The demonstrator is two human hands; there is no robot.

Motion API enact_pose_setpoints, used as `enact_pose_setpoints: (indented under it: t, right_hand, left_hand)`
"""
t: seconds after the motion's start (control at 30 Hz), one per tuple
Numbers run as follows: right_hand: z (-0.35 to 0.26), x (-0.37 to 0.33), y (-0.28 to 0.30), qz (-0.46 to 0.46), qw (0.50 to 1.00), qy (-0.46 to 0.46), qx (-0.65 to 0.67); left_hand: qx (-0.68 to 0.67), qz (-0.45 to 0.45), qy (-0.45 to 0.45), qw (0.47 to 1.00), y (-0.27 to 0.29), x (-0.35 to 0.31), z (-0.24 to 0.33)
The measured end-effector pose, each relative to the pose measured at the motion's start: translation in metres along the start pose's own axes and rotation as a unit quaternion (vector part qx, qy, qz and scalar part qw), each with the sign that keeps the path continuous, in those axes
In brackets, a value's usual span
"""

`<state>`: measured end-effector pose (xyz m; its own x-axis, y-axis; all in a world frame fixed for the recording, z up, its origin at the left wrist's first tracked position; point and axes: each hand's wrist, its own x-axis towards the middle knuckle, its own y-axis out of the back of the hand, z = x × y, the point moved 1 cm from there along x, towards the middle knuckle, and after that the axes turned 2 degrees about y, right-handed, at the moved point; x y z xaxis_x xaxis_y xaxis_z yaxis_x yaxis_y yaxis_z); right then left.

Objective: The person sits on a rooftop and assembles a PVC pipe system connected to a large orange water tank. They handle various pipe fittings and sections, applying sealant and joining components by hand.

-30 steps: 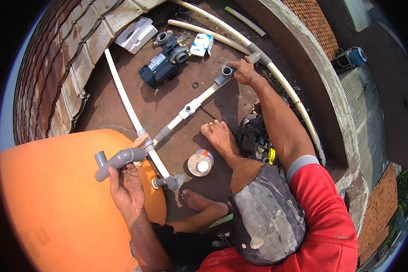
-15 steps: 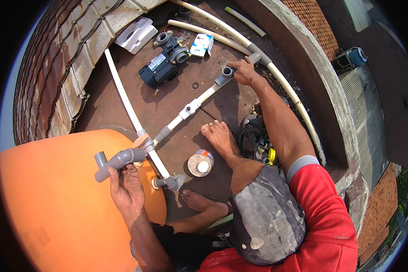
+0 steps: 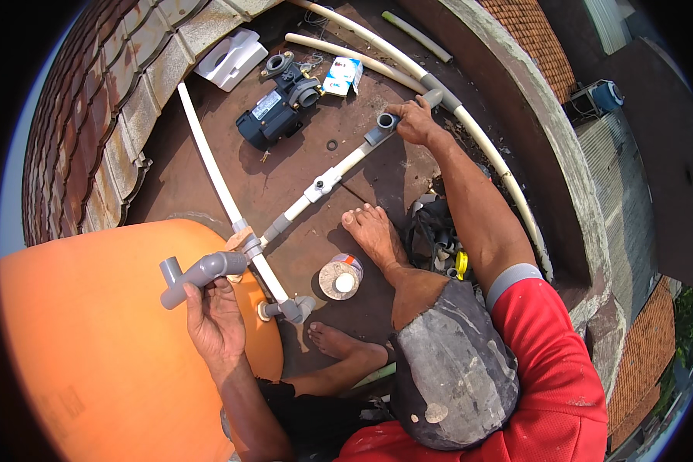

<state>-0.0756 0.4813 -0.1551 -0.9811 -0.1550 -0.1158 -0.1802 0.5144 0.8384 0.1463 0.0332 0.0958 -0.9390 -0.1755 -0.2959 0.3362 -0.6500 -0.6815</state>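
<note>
My left hand (image 3: 217, 327) is closed on a grey PVC pipe fitting (image 3: 202, 276), bent and with a tee at its left end, held above an orange tank (image 3: 123, 323). Up and to the right, my right hand (image 3: 416, 125) wraps round the far end of a white pipe assembly (image 3: 350, 162). Just left of those fingers a grey tee (image 3: 383, 128) shows its open mouth. Midway along the assembly sits a white valve (image 3: 323, 183). Its near end reaches the grey joint (image 3: 248, 242) on a long white pipe (image 3: 206, 158). Beneath that, a grey elbow (image 3: 292, 309) adjoins the tank.
A dark water pump (image 3: 273, 112) lies beside a small white-and-blue box (image 3: 342, 77) and white foam packing (image 3: 231, 60). A clear jar (image 3: 340, 277) stands near my feet, with a dark bag (image 3: 435, 231) of fittings to its right. Long pipes (image 3: 500, 165) follow the parapet (image 3: 562, 146).
</note>
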Motion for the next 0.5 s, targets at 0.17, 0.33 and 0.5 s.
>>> enact_pose_setpoints:
  t: [0.17, 0.33, 0.5]
  right_hand:
    - [-0.0006, 0.0002, -0.0003, 0.002, 1.0, -0.004, -0.004]
    - [0.0015, -0.0003, 0.0004, 0.004, 1.0, 0.001, -0.004]
    - [-0.002, 0.0001, 0.0016, -0.004, 1.0, -0.002, -0.006]
  left_hand:
    - [-0.001, 0.007, -0.006, 1.0, 0.0009, -0.0004, -0.0002]
    - [-0.008, -0.004, 0.003, 1.0, -0.002, -0.0011, 0.0002]
    - [-0.008, -0.007, 0.005, 1.0, -0.0011, -0.0018, 0.0022]
